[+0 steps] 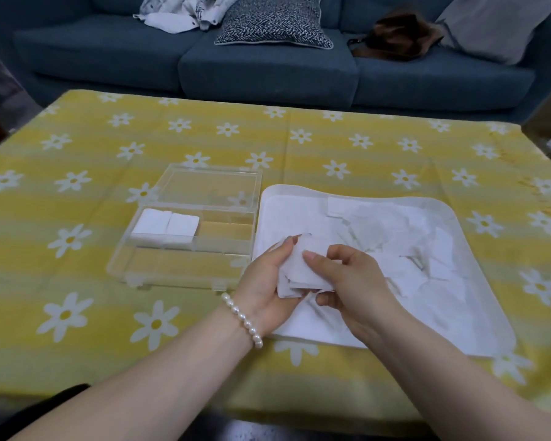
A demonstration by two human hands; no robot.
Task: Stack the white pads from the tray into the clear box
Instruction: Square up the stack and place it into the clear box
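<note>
Left hand and right hand both grip a small bunch of white pads, held just above the tray's near-left corner. Tray, toward the table's right edge, holds more loose pads. Clear box touching the tray's left side, lid open; two pad stacks in its back-left compartment. Yellow daisy tablecloth underneath.

Glossy clear plastic box at left; matt, soft white pads fill the smooth white tray; yellow daisy-print tablecloth looks faintly sheened.
</note>
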